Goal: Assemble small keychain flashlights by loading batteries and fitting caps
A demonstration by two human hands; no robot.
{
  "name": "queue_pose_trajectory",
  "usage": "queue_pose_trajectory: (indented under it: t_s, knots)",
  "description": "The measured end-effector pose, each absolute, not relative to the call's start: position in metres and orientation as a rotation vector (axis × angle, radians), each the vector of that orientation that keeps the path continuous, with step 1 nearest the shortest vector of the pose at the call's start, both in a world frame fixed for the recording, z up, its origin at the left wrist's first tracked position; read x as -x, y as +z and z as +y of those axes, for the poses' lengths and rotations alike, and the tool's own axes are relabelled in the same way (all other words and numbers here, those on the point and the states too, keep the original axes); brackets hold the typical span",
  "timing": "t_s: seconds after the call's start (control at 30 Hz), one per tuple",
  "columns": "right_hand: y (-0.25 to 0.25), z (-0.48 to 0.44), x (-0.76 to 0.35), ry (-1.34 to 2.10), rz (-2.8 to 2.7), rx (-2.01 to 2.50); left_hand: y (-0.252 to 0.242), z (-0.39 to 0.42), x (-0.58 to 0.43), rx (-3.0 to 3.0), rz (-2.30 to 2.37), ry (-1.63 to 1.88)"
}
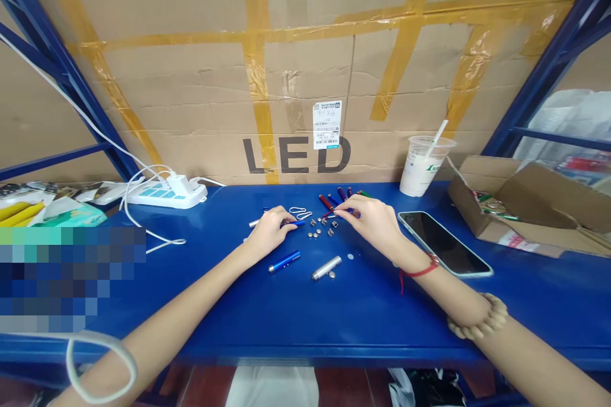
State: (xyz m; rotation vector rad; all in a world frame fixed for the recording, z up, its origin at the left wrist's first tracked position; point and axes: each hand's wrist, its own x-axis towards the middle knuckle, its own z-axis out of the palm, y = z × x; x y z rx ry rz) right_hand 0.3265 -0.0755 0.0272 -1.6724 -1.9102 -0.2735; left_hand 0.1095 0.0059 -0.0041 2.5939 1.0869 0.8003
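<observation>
My left hand [270,230] is closed, fingers bent around a blue metal tube [298,223] whose end sticks out to the right. My right hand [375,221] is in a pinch above small metal caps [335,224]; whatever its fingertips hold is too small to make out. Several button cells [313,234] lie between the hands. Nearer to me rest a blue mini flashlight [284,261] and a silver one [327,268], with another button cell [332,275] beside it. Behind the right hand are several coloured tubes, a red one [325,201] among them. White cord loops [300,211] lie behind the left hand.
A smartphone [443,243] lies right of my right hand, near a lidded drink cup [422,168]. An open cardboard box [506,226] holds small parts at right. At left sits a power strip [157,194] with white cables. A large taped carton [200,102] walls off the back.
</observation>
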Motion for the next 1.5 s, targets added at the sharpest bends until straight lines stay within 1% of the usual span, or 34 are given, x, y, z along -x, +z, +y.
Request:
queue_pose_trajectory:
  t_s: [0.13,0.3,0.4,0.6,0.73,0.97,1.17,1.37,1.5]
  knots:
    - [0.024,-0.073,-0.331,-0.334,-1.993,1.871,0.001,-0.001,-0.113,-2.474,0.944,1.046]
    - [0.019,-0.07,-0.337,-0.258,-2.088,2.028,0.005,-0.013,-0.117,-2.451,0.784,1.151]
    - [0.018,-0.068,-0.336,-0.285,-2.079,1.913,0.005,-0.018,-0.119,-2.426,0.768,1.178]
    - [0.011,-0.069,-0.324,-0.23,-2.275,1.402,0.002,-0.02,-0.121,-2.355,0.732,1.222]
    - [0.001,-0.068,-0.318,-0.186,-2.384,1.273,0.006,-0.023,-0.121,-2.422,0.668,1.268]
    - [-0.005,-0.063,-0.322,-0.262,-2.393,1.286,0.013,-0.03,-0.123,-2.486,0.5,1.316]
    - [-0.003,-0.062,-0.322,-0.24,-2.364,1.341,0.014,-0.033,-0.124,-2.493,0.519,1.347]
    - [0.001,-0.06,-0.321,-0.124,-2.283,1.435,0.013,-0.032,-0.124,-2.49,0.539,1.403]
    - [0.004,-0.062,-0.319,-0.144,-2.283,1.461,0.011,-0.031,-0.124,-2.483,0.561,1.424]
